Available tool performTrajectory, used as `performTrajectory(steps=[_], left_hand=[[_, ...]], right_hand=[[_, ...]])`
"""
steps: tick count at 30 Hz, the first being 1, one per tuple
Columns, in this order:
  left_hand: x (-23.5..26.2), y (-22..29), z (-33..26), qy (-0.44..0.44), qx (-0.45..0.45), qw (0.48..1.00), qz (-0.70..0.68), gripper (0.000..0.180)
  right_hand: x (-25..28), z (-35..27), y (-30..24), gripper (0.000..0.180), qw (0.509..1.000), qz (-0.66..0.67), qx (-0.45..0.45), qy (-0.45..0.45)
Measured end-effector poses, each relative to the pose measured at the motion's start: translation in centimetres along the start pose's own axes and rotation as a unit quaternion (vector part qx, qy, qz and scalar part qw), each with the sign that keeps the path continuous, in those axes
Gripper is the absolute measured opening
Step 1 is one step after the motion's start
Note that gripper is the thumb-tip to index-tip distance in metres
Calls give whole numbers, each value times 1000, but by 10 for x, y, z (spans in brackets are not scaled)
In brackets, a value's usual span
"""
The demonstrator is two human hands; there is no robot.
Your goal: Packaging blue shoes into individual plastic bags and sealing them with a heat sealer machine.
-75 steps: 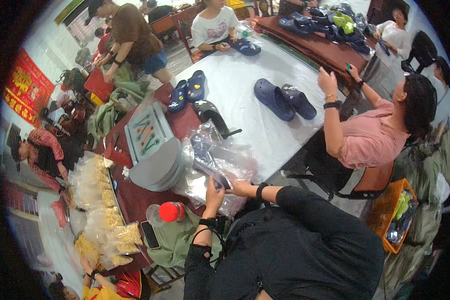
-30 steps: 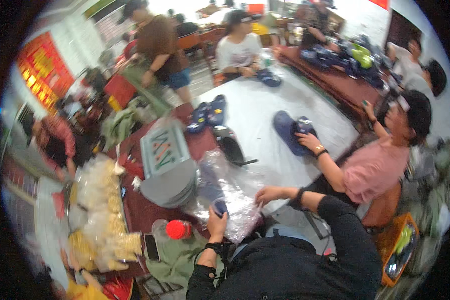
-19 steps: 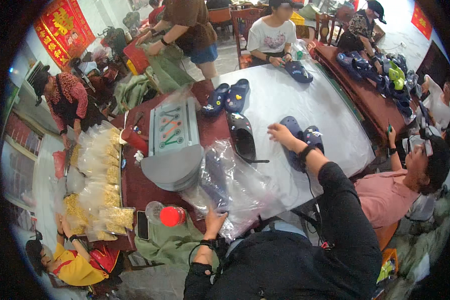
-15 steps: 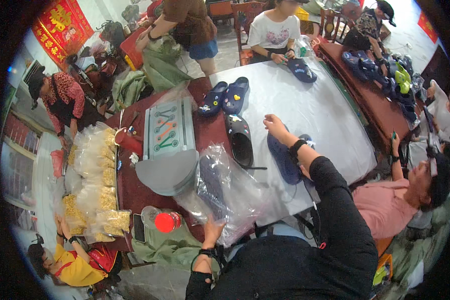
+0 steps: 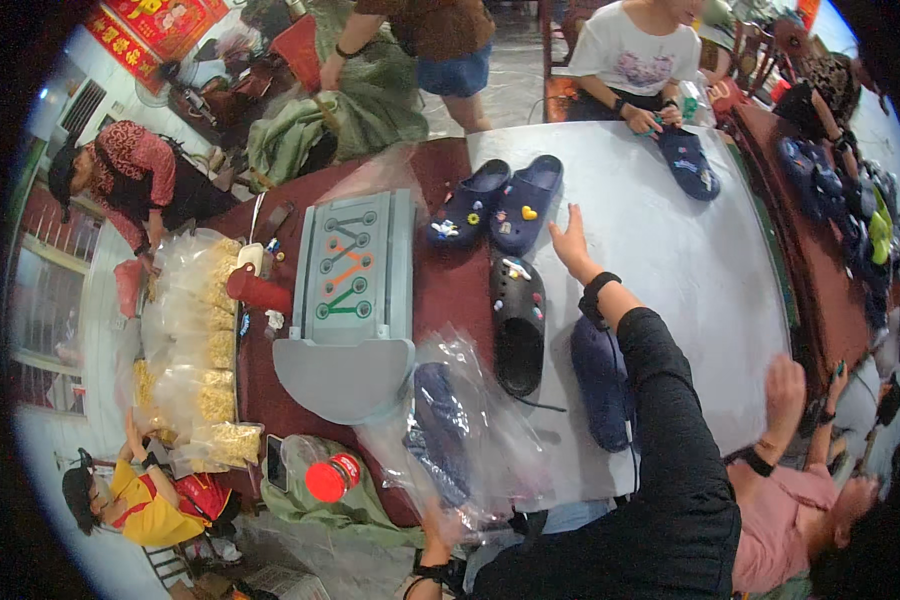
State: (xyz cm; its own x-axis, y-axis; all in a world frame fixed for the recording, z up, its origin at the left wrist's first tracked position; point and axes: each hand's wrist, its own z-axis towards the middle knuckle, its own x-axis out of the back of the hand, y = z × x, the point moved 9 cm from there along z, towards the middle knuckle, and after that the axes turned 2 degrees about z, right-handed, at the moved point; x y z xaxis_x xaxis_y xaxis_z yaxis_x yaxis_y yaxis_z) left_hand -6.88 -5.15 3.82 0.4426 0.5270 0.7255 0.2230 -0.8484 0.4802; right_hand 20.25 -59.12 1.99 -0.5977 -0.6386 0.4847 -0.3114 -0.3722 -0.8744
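Observation:
My right hand [image 5: 572, 246] hangs over the white table with fingers stretched out and nothing in them. Just beyond it stands a pair of navy clogs, the left one [image 5: 467, 205] and the right one [image 5: 526, 207] dotted with small charms. A black clog [image 5: 519, 325] with charms lies to the left of my right forearm. Another navy clog [image 5: 600, 390] is partly covered by my sleeve. At the near table edge my left hand [image 5: 440, 522] grips a clear plastic bag [image 5: 495, 455]; its fingers are partly hidden. A dark blue clog [image 5: 438, 420] shows through the bag.
A grey plastic case [image 5: 355, 290] sits left of the clogs. Nearer are a red-lidded jar [image 5: 332, 478] and a phone [image 5: 277, 463]. Bags of yellow pieces [image 5: 215, 350] line the left side. Several people work around the tables; a person in pink at right has a hand [image 5: 782, 395] raised.
My right hand has moved forward from above the single navy clog toward the clog pair. The view has shifted, and the person in pink has raised a hand.

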Motion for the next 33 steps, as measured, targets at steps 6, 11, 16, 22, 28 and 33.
performTrajectory(steps=[6,11,16,22,28,33], left_hand=[[-15,-5,-1,32,-41,996,68,62],[-4,13,1,-33,-3,999,16,60],[-19,9,13,-45,-46,993,97,62],[-30,-3,29,-53,-126,989,51,69],[-26,-1,12,-87,-175,980,-33,80],[-36,3,28,-30,-267,962,-43,86]], right_hand=[[-18,44,-20,76,986,-56,136,77],[-34,38,-48,79,965,-243,101,5],[10,31,-13,43,981,-193,18,-16],[98,-43,-39,29,977,46,78,191],[117,-196,-99,26,880,443,-107,-131],[99,-360,-125,31,751,508,-279,-318]])
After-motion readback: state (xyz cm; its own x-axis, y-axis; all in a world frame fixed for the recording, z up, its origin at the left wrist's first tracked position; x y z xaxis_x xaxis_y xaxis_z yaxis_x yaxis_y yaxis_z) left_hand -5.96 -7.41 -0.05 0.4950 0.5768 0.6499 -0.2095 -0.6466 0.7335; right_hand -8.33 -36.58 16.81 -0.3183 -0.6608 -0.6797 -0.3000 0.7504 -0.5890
